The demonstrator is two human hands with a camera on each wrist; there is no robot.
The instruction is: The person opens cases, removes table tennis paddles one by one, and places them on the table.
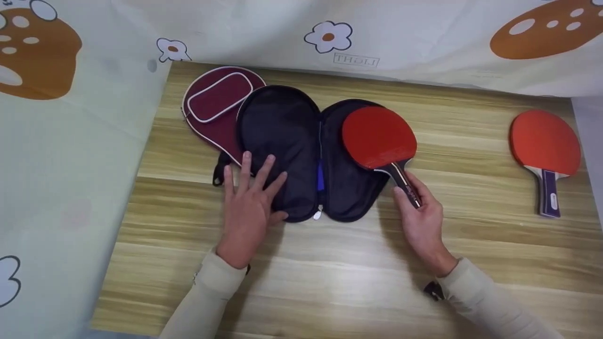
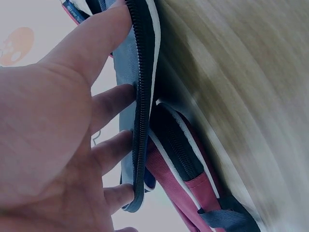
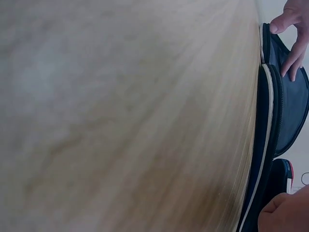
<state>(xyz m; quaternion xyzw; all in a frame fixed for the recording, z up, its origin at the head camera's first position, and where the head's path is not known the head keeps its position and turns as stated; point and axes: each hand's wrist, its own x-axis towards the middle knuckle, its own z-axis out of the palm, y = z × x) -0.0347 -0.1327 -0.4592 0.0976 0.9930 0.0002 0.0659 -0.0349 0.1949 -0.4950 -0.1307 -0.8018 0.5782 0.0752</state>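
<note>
A paddle case [image 1: 282,136] lies unzipped and spread flat, its black lining facing up. My left hand [image 1: 249,202] rests on its left half with fingers spread; in the left wrist view the fingertips touch the zipper edge [image 2: 141,96]. With my right hand [image 1: 421,221] I grip the dark handle of a table tennis paddle [image 1: 379,136], red rubber side up. The paddle's blade overlaps the right half of the case in the head view. A zipper pull [image 1: 318,214] hangs at the bottom of the fold, and a blue strip shows along it.
A maroon paddle case [image 1: 219,96] with white piping lies partly under the open case's left side. Another red paddle [image 1: 546,146] with a purple handle lies at the far right of the wooden table [image 1: 471,254]. A patterned cloth [image 1: 264,33] hangs behind.
</note>
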